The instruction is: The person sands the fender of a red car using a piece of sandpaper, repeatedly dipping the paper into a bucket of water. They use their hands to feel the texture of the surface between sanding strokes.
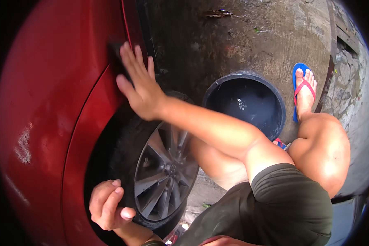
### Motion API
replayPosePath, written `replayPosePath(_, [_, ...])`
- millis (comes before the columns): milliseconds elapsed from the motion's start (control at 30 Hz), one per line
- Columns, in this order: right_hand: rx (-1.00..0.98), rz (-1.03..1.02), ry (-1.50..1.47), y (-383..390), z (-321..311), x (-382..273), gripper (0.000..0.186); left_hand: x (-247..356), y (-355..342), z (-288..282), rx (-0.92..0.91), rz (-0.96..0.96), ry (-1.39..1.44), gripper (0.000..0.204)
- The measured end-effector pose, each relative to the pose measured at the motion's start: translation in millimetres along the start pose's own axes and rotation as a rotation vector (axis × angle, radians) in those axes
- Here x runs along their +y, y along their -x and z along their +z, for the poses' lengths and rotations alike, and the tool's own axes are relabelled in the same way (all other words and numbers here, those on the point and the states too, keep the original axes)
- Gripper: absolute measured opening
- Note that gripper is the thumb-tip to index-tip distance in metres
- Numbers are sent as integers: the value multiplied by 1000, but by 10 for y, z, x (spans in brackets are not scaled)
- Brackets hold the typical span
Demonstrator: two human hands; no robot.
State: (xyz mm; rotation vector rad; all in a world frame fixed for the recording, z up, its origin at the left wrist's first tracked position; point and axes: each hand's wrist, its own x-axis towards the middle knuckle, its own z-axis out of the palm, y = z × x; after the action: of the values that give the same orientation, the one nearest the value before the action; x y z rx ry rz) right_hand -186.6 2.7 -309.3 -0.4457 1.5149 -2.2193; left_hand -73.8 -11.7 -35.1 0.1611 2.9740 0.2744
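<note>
My right hand [141, 88] reaches across to the red car body [41, 102], its fingers stretched out near the panel edge above the wheel arch. A dark patch [115, 51] shows by its fingertips, too blurred to make out. My left hand [109, 205] is lower, in front of the wheel arch beside the tyre [125, 164]. Its fingers curl loosely with the thumb apart, and I see nothing in them. Between the hands is the grey multi-spoke wheel rim [168, 169], partly behind my right forearm. White streaks of foam or glare [23, 143] mark the red paint.
A round black tub [281, 108] with dark liquid and a little froth stands right of the wheel, partly behind my forearm. My foot in a blue flip-flop [295, 110] with a red strap rests beyond it. Wet concrete [270, 45] spreads ahead; a rough stone edge [342, 78] runs along the right.
</note>
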Motion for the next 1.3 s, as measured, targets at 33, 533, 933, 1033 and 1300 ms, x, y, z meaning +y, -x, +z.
replayPosePath(33, [-4,-13,-28,149,60,-31,77,-5,3,-4,-23,8,-10,64])
replayPosePath(533, [43,-18,-60,-118,-23,79,76,56,-63,101,51,-35,-28,65])
replayPosePath(933, [-105,-41,-42,518,34,90,74,16,10,-31,35,-33,-26,65])
replayPosePath(1033, [-47,-77,17,81,-81,190,75,-13,10,-9,53,-38,3,65])
replayPosePath(1300, [-48,-130,85,147,7,49,77,-15,35,-50,23,-46,-10,64])
